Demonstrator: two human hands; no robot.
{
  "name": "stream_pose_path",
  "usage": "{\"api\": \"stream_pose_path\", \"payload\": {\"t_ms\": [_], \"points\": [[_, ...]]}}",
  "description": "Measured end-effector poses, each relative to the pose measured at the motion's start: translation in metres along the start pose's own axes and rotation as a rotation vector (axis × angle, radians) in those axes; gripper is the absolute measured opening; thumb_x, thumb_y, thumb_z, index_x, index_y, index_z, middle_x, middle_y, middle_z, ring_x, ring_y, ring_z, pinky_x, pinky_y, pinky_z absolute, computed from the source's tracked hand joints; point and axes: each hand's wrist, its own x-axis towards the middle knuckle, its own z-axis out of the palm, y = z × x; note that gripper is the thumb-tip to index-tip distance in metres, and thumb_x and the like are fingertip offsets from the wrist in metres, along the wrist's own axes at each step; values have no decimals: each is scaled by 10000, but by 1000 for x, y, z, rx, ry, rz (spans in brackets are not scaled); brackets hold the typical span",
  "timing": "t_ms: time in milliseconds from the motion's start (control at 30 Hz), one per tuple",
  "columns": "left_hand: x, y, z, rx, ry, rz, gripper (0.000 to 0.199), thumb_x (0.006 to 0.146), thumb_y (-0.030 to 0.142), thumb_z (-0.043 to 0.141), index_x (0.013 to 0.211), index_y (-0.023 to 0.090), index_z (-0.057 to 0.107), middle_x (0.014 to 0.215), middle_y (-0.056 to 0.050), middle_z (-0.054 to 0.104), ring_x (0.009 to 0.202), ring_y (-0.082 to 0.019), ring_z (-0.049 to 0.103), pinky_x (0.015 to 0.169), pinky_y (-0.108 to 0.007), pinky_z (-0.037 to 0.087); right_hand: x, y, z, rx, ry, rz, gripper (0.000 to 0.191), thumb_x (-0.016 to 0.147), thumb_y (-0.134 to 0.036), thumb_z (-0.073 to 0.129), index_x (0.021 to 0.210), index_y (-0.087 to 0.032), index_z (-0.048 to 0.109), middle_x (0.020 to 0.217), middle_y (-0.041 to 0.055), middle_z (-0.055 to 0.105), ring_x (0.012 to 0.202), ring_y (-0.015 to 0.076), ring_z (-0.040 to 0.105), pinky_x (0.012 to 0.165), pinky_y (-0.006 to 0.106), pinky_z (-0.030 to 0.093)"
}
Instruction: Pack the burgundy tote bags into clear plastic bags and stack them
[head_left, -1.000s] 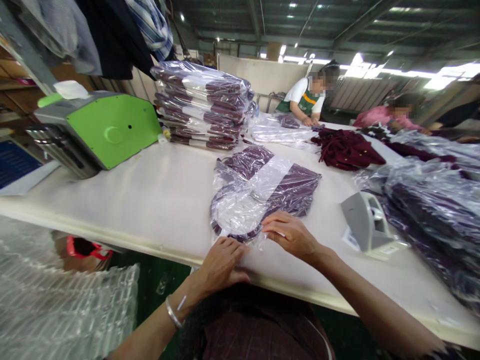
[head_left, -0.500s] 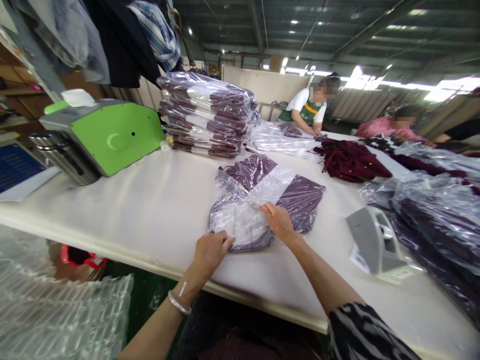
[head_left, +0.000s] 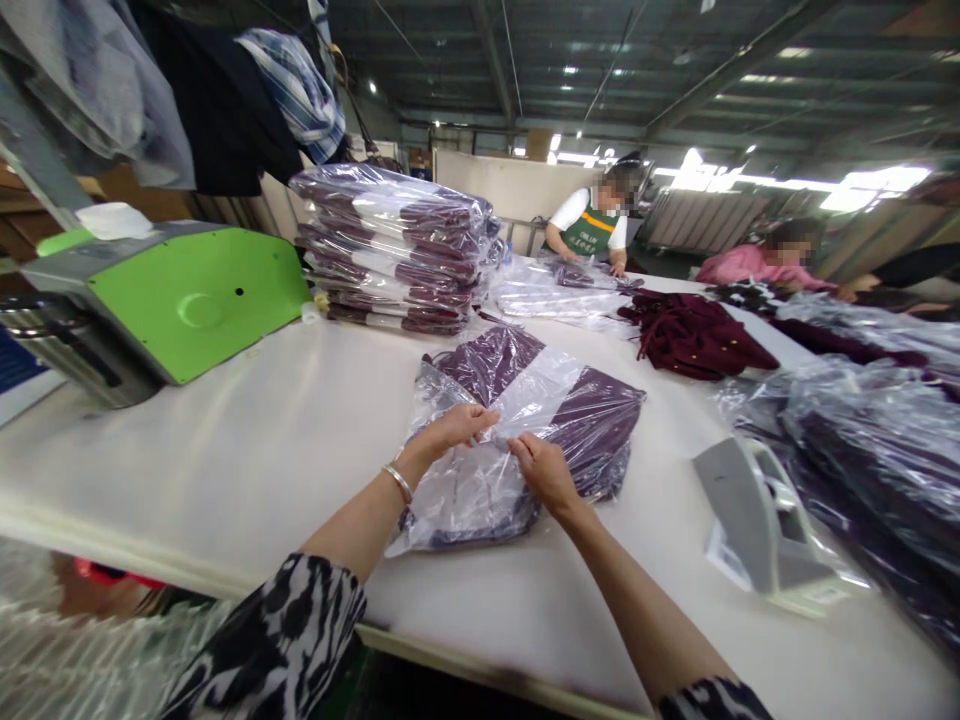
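A folded dark purple garment [head_left: 600, 415] with a pale band across it lies in a clear plastic bag [head_left: 465, 495] on the table in front of me. My left hand [head_left: 461, 428] is over the middle of the bag, its fingers pinched together on the plastic. Close beside it, my right hand [head_left: 541, 468] also pinches the plastic with thumb and fingers. Between the two hands the film is gathered and lifted slightly. The exact edge of plastic in each hand is too small to make out.
Behind stands a stack of bagged garments [head_left: 397, 250]. A green-sided machine [head_left: 217, 295] and a metal flask [head_left: 82, 350] are at left. To the right are a grey tape dispenser [head_left: 750, 520], bagged dark garments [head_left: 885, 450] and maroon clothes [head_left: 694, 335]. Two people work across the table.
My left hand has moved from the bag's near left edge up to its middle, beside my right hand. My right hand stays pinched on the plastic. The camera view has shifted slightly.
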Motion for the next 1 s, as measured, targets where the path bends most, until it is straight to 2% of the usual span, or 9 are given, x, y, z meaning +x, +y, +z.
{"api": "stream_pose_path", "payload": {"t_ms": [133,233,367,567,667,800,867,933,1000], "points": [[-5,-5,-4,-129,-46,-6,739,755,803,516,1069,151,665,901,-78,715,725,-151,623,641,-256,455,0,3,0,-2,-9,-2,348,1012,-365,475,716,-225,594,706,15,667,652,160,570,644,259,325],[-6,-8,-4,-80,-16,31,544,715,623,659,969,143,688,847,-62,706,700,-145,614,625,-248,449,1,3,2,2,-15,6,339,1010,-358,482,721,-223,597,710,12,668,658,160,566,651,259,331],[8,-10,4,57,87,58,272,735,411,612,783,149,665,673,-17,634,604,-137,552,581,-253,420,5,-3,-1,0,-19,13,349,1011,-363,479,716,-221,599,720,17,681,666,161,580,655,257,345],[19,-17,23,294,287,139,114,777,241,574,741,190,669,763,-36,676,783,-194,597,742,-296,420,-29,7,-44,-166,-107,62,272,981,-387,546,781,-235,648,742,20,722,672,178,642,590,262,299],[20,-30,31,333,317,150,115,796,251,578,770,199,678,792,-35,698,787,-195,613,753,-296,414,-64,29,-58,-196,-35,152,154,955,-351,569,873,-256,658,729,0,724,629,178,651,558,251,309],[25,-45,38,334,324,145,147,779,333,617,782,193,660,745,-8,683,725,-179,616,702,-276,421,-97,49,-49,-121,63,187,79,918,-301,566,946,-262,629,737,-11,711,625,186,667,559,258,413],[26,-46,38,342,332,155,169,784,354,600,790,193,651,737,-4,675,719,-178,614,698,-274,428,-106,51,-46,-36,153,156,162,908,-284,544,1042,-245,626,811,17,722,689,201,690,634,297,504],[24,-42,39,354,342,182,184,790,366,568,785,195,636,754,-12,671,732,-183,605,719,-283,437,-117,53,-57,35,257,120,264,914,-286,531,1153,-216,617,934,62,733,806,217,710,761,351,559],[22,-37,39,364,364,222,206,797,386,534,779,198,613,801,-36,666,783,-204,593,772,-310,442,-132,61,-85,45,347,111,313,929,-318,542,1212,-206,616,1036,91,732,909,229,711,859,388,560]]}}
